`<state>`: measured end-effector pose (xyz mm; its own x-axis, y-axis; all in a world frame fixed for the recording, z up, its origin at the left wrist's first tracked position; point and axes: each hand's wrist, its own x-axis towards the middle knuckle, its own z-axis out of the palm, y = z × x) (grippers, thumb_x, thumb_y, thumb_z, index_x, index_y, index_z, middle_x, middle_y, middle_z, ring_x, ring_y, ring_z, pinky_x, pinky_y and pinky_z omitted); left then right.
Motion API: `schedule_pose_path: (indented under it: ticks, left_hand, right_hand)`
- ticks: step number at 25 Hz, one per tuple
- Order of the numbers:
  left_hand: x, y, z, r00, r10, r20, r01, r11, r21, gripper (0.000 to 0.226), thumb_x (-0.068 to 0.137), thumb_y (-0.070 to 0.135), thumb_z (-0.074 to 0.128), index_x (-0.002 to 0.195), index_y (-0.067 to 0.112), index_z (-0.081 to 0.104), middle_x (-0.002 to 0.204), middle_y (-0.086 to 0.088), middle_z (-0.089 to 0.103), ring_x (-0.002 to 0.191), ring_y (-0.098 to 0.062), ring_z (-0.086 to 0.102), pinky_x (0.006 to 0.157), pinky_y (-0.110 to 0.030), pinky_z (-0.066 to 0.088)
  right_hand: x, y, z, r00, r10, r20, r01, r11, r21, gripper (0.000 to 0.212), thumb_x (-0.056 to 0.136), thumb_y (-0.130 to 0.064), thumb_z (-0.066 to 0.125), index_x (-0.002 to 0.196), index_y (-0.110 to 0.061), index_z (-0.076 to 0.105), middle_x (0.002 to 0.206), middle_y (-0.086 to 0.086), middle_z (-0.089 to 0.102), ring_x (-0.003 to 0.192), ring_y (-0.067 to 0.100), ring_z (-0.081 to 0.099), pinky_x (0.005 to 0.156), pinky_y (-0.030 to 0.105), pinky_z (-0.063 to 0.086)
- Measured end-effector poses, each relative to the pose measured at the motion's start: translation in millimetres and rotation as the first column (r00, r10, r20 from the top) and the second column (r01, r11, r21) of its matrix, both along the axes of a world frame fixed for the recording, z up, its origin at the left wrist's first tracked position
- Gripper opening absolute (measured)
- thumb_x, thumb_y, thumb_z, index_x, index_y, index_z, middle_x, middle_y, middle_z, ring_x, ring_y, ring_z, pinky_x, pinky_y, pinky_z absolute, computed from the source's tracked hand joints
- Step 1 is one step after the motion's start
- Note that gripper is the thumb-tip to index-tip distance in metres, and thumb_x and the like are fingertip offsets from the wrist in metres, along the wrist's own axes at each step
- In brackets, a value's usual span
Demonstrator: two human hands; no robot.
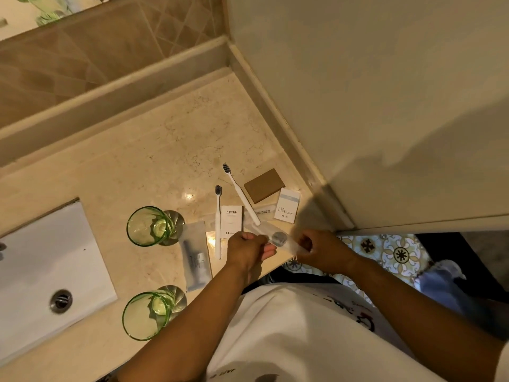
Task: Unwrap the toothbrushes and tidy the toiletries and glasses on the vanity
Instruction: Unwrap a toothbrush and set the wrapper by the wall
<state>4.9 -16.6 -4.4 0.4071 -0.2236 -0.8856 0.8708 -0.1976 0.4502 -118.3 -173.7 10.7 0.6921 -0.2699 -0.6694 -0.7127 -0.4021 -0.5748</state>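
Two bare white toothbrushes with dark bristles lie on the marble vanity [143,166]: one toothbrush [218,224] points straight away from me, the other toothbrush [242,195] lies slanted to its right. Both my hands grip a clear plastic wrapper [278,239] with something dark inside, held over the counter's front edge. My left hand [248,250] pinches its left end and my right hand [319,250] its right end. Two green glasses stand left of the toiletries, the far glass [148,226] and the near glass [146,311]. A wrapped tube packet [195,256] lies between them and the brushes.
A white "HOTEL" packet [231,220], a brown box [264,185] and a white box [287,205] lie by the right wall [371,106]. The white sink [46,271] with its drain is at the left. Patterned floor tiles [385,252] show below the counter edge.
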Motion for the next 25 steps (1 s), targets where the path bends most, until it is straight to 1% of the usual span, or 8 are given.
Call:
schedule_pose_path:
  ticks: [4, 8, 11, 14, 17, 19, 22, 25]
  left_hand:
    - [-2.5, -6.8, 5.2, 0.993, -0.11, -0.043, 0.109, 0.994, -0.025, 0.023, 0.087, -0.008, 0.068, 0.099, 0.004, 0.052, 0.103, -0.037, 0.066, 0.081, -0.037, 0.07, 0.079, -0.046, 0.062]
    - [0.2, -16.3, 16.2, 0.978, -0.202, -0.051, 0.201, 0.979, -0.032, 0.029, 0.081, -0.012, 0.07, 0.099, 0.004, 0.053, 0.105, -0.031, 0.067, 0.087, -0.039, 0.074, 0.074, -0.043, 0.064]
    - [6.2, -17.5, 32.5, 0.968, -0.242, -0.073, 0.239, 0.97, -0.05, 0.026, 0.079, -0.016, 0.068, 0.091, 0.003, 0.054, 0.093, -0.027, 0.07, 0.072, -0.032, 0.075, 0.063, -0.039, 0.065]
    - [12.6, -19.2, 49.5, 0.957, -0.279, -0.082, 0.271, 0.957, -0.102, 0.022, 0.079, -0.02, 0.063, 0.082, 0.001, 0.056, 0.076, -0.023, 0.073, 0.061, -0.029, 0.072, 0.055, -0.035, 0.063]
    - [19.9, -22.1, 59.9, 0.963, -0.268, 0.007, 0.268, 0.961, -0.073, 0.024, 0.079, -0.017, 0.063, 0.09, 0.003, 0.055, 0.089, -0.03, 0.069, 0.061, -0.026, 0.068, 0.047, -0.028, 0.056]
    - [29.0, -23.5, 60.6, 0.963, -0.242, 0.115, 0.248, 0.968, -0.038, 0.028, 0.08, -0.013, 0.064, 0.098, 0.005, 0.053, 0.098, -0.028, 0.063, 0.065, -0.025, 0.064, 0.049, -0.028, 0.054]
    - [56.7, -25.2, 53.7, 0.912, -0.235, 0.336, 0.231, 0.971, 0.053, 0.024, 0.083, 0.0, 0.07, 0.1, 0.009, 0.056, 0.098, -0.027, 0.061, 0.065, -0.027, 0.06, 0.053, -0.031, 0.056]
    - [94.3, -30.4, 49.6, 0.863, -0.213, 0.459, 0.179, 0.977, 0.118, 0.029, 0.075, 0.007, 0.076, 0.098, 0.014, 0.06, 0.087, -0.021, 0.062, 0.07, -0.027, 0.061, 0.069, -0.044, 0.058]
  right_hand:
    - [-6.0, -6.6, 19.3, 0.994, -0.092, -0.06, 0.098, 0.99, 0.098, 0.023, 0.079, -0.027, 0.078, 0.097, -0.024, 0.064, 0.081, -0.007, 0.067, 0.068, 0.004, 0.061, 0.059, 0.02, 0.047]
    - [-5.3, -5.9, 35.5, 0.986, -0.098, -0.132, 0.126, 0.965, 0.229, 0.036, 0.082, -0.032, 0.08, 0.115, -0.024, 0.067, 0.088, -0.011, 0.07, 0.078, 0.001, 0.068, 0.064, 0.016, 0.049]
    - [0.9, -3.3, 38.8, 0.971, -0.193, -0.141, 0.226, 0.932, 0.284, 0.023, 0.089, -0.033, 0.073, 0.104, -0.015, 0.07, 0.084, -0.008, 0.07, 0.064, -0.005, 0.066, 0.054, 0.013, 0.047]
    - [8.2, -2.4, 41.7, 0.95, -0.284, -0.129, 0.311, 0.882, 0.354, 0.016, 0.093, -0.03, 0.069, 0.094, -0.014, 0.07, 0.078, -0.007, 0.07, 0.06, -0.001, 0.065, 0.053, 0.013, 0.047]
    - [21.9, -1.0, 44.1, 0.923, -0.355, -0.151, 0.38, 0.774, 0.507, 0.008, 0.095, -0.018, 0.065, 0.09, -0.012, 0.067, 0.066, -0.01, 0.071, 0.058, 0.001, 0.065, 0.053, 0.015, 0.048]
    - [35.6, -1.0, 41.0, 0.898, -0.412, -0.156, 0.422, 0.702, 0.574, 0.004, 0.094, -0.013, 0.065, 0.094, -0.011, 0.069, 0.075, -0.005, 0.073, 0.071, 0.009, 0.069, 0.065, 0.023, 0.053]
    - [62.1, -2.8, 32.8, 0.891, -0.441, -0.113, 0.424, 0.716, 0.555, 0.002, 0.089, -0.014, 0.07, 0.088, -0.013, 0.071, 0.082, 0.005, 0.069, 0.08, 0.021, 0.063, 0.077, 0.036, 0.05]
    - [92.8, -5.5, 28.6, 0.888, -0.455, -0.06, 0.424, 0.761, 0.491, 0.011, 0.081, -0.017, 0.077, 0.071, -0.018, 0.072, 0.067, 0.005, 0.061, 0.064, 0.021, 0.053, 0.068, 0.035, 0.042]
